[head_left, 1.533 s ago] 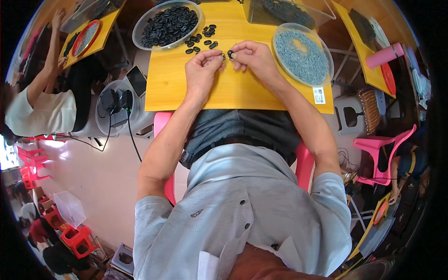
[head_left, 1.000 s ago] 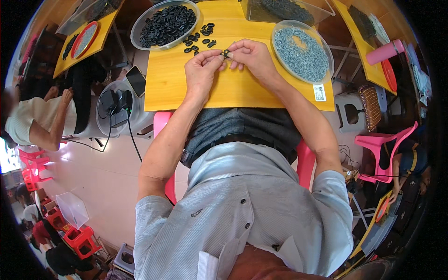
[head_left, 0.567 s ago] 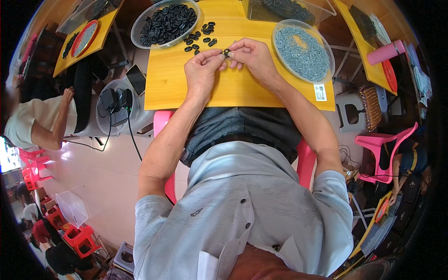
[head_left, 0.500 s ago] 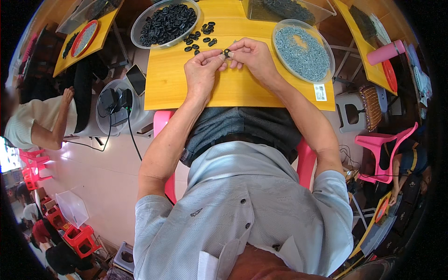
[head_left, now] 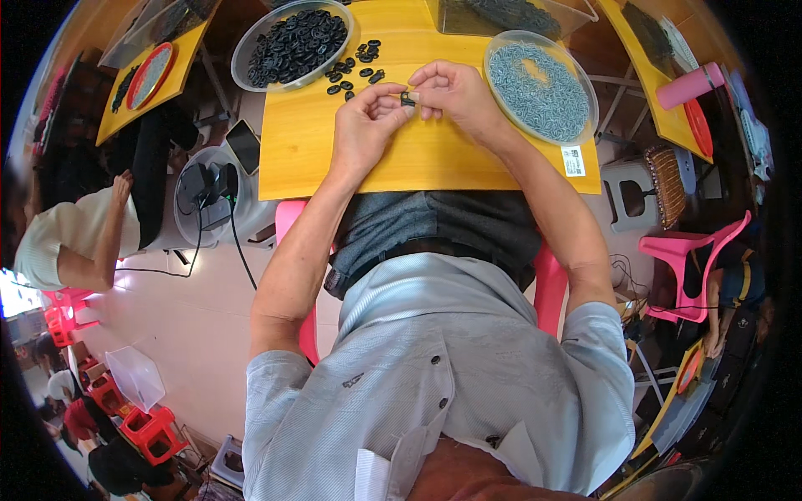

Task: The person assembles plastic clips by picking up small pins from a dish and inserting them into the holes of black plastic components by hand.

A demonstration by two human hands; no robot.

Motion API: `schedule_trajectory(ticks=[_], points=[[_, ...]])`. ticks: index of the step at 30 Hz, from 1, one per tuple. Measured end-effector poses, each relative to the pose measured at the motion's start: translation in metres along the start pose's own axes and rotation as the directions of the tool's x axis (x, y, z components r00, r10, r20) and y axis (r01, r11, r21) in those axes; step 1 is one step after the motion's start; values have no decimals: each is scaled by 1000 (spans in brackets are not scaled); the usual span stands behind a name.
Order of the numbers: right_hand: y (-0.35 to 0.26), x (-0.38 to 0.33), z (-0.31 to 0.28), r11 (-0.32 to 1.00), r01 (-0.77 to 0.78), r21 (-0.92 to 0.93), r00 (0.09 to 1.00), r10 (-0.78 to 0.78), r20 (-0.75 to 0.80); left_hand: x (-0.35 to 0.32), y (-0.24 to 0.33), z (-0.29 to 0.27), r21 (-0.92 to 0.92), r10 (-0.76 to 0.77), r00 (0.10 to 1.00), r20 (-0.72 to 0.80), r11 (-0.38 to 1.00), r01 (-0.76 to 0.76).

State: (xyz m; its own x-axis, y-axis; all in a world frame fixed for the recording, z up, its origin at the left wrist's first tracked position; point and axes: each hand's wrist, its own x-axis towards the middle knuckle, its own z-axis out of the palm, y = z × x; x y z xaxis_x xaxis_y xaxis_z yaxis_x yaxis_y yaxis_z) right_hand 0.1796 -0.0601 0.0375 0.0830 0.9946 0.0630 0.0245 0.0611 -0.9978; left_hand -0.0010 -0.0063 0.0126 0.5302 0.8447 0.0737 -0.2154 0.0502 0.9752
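Over the yellow table [head_left: 351, 171], my two hands meet with their fingertips pinched round one small black oval part [head_left: 407, 98]. My left hand [head_left: 365, 125] grips it from the left between thumb and fingers. From the other side, the thumb and forefinger of my right hand [head_left: 455, 98] close on the same part. Its fine detail is too small to make out. Several like black parts [head_left: 366, 55] lie loose beyond my left hand. A round tub [head_left: 294, 43] heaped with such parts stands at the far left. To the right of my right hand sits a round tub of small silvery screws [head_left: 539, 88].
A clear bin [head_left: 501, 15] of dark pieces stands at the table's far side. On the left, a bucket [head_left: 205, 188] holds black adapters with cables, beside a phone [head_left: 243, 147]. A seated person [head_left: 88, 225] is at the left. A pink chair [head_left: 689, 267] stands at the right.
The black part has turned a little between my fingertips. Both hands have shifted slightly, still pinching it together. The seated person on the left has barely moved.
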Motion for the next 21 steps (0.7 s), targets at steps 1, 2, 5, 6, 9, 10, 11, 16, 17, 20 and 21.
schedule_trajectory(ticks=[1, 2, 5, 6, 9, 10, 11, 16, 17, 20, 21], points=[[-1, -1, -2, 1000, 0, -1, 1000, 0, -1, 0, 0, -1, 160, 61, 997, 38, 985, -67], [-2, -2, -5, 999, -31, -18, 999, 31, 21, 0, 0, -2, 312, 116, 990, 85, 940, -137], [-5, -1, -4, 996, -70, -51, 997, 72, 39, 0, 8, -4, 611, 274, 942, 191, 718, -333], [-5, -1, -3, 995, -78, -66, 996, 81, 34, -1, 8, -5, 612, 275, 943, 188, 718, -332], [-5, 1, 3, 996, -71, -63, 997, 72, 15, -2, 9, -7, 661, 384, 897, 219, 618, -426], [-4, 1, 5, 996, -65, -63, 998, 66, 24, -3, 10, -8, 695, 406, 881, 242, 561, -450], [-1, 0, 7, 997, -57, -51, 998, 58, 11, -4, 10, -8, 727, 426, 865, 266, 500, -470], [5, -3, 14, 999, -42, 7, 999, 42, -23, -3, 8, -10, 745, 504, 791, 347, 365, -559], [4, -5, 14, 998, -61, -5, 998, 61, -36, -3, 8, -10, 737, 517, 768, 378, 334, -588], [5, -6, 15, 997, -79, 4, 996, 79, -27, -7, 9, -13, 757, 469, 806, 362, 356, -547], [5, -6, 16, 995, -92, 27, 996, 93, -20, -8, 10, -13, 754, 434, 830, 350, 396, -525]])
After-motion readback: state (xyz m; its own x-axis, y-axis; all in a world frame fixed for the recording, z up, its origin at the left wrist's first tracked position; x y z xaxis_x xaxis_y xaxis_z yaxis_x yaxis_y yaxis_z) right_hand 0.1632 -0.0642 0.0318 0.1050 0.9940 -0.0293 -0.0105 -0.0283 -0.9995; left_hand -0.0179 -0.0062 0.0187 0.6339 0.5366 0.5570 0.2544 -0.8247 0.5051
